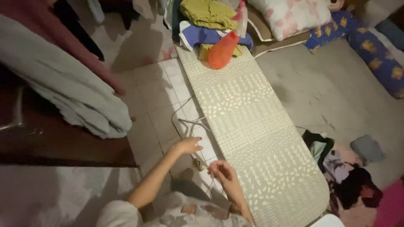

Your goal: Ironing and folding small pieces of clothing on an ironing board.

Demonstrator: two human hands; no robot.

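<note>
Dim light blurs the thin white cord (182, 122) looping over the pale tiled floor (155, 101) at nine o'clock of the long beige patterned ironing board (252, 126). The left hand (188, 145) reaches down with fingers loosely spread over the cord. The right hand (222, 171) pinches the cord's near end beside the board's edge. An orange plastic spray bottle (223, 48) lies at the board's twelve o'clock end.

the person is wearing a pale, loose top with faint darker blotches printed on it. its short sleeve is ending above the elbow, leaving both forearms bare, nearest the ironing board (252, 126).
</note>
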